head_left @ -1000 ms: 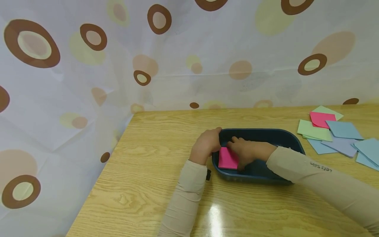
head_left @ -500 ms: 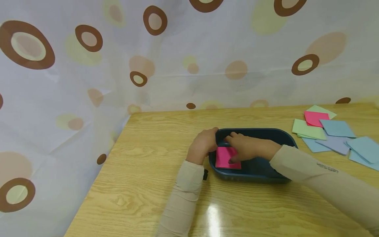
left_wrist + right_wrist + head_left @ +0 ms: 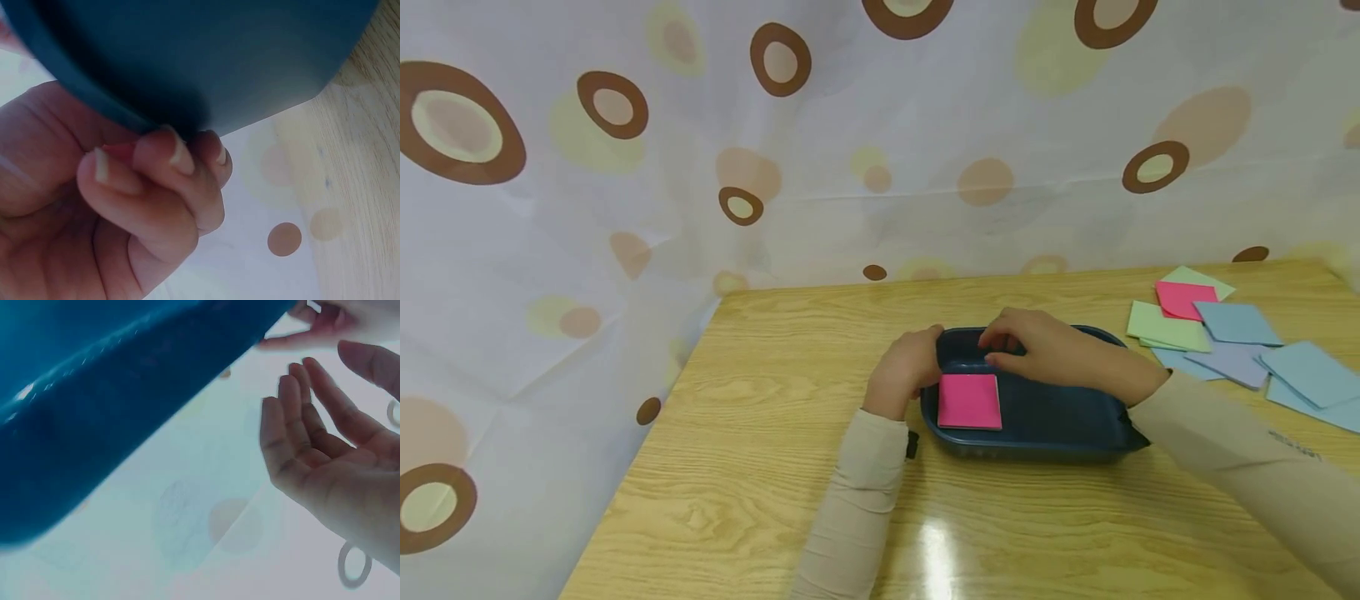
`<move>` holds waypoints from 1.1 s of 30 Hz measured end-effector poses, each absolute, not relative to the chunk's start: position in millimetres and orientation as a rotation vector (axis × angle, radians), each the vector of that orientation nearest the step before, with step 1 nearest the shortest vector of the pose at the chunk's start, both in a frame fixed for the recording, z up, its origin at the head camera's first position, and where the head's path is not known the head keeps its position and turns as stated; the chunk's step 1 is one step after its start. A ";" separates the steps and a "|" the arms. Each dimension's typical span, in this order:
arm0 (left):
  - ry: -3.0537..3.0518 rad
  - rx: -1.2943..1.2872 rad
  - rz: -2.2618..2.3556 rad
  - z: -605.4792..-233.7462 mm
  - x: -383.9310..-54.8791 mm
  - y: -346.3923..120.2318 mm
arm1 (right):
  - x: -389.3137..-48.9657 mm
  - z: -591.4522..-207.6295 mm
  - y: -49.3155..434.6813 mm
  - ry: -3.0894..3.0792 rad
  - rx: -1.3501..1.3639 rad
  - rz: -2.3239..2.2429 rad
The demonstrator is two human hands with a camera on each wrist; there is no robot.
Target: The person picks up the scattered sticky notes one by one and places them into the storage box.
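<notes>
My left hand gripped the left end of the blue tray, near the desk's back edge; my right hand, loosely bent and empty, hovered above. Pink paper lay in the tray's near-left corner.

I'm at a makeshift tabletop spot, likely indoors; home or office, can't tell. Wood-grain table in front of me, bright glare on its top near me. Creased white sheet with brown rings and pale dots walls off the back and left. Loose paper squares at right, office-type stationery.
</notes>
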State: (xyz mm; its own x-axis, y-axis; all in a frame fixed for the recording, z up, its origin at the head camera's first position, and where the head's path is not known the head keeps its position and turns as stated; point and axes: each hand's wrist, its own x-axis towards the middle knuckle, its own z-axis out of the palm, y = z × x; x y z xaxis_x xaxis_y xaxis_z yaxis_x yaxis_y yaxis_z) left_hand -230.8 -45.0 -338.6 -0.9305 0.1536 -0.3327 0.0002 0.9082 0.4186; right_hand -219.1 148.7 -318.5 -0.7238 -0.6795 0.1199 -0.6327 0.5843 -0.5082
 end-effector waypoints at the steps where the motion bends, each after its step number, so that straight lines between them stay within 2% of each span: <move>1: 2.712 0.118 0.586 -338.8 -230.9 -45.2 | -220.4 -317.3 152.1 2.744 -1.127 -0.841; 5: 2.719 0.132 0.565 -339.0 -231.4 -46.0 | -226.4 -312.2 168.7 2.857 -1.070 -0.906; 11: 2.717 0.123 0.567 -338.5 -231.1 -46.6 | -239.4 -313.7 203.3 3.031 -0.813 -0.995; 18: 2.736 0.143 0.537 -338.3 -229.9 -46.5 | -256.4 -332.0 255.1 3.165 -0.460 -1.089; 33: 2.708 0.144 0.537 -338.0 -230.2 -43.9 | -270.3 -366.9 333.5 3.205 -0.024 -1.053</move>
State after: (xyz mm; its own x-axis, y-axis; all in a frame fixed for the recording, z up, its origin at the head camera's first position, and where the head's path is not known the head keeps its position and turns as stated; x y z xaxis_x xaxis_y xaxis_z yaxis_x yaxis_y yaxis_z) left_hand -230.2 -43.9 -338.0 -0.9245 0.1700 -0.3412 0.0270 0.9220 0.3862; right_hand -270.3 333.5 -366.9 -0.9732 0.0585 0.2224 -0.0848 0.8077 -0.5835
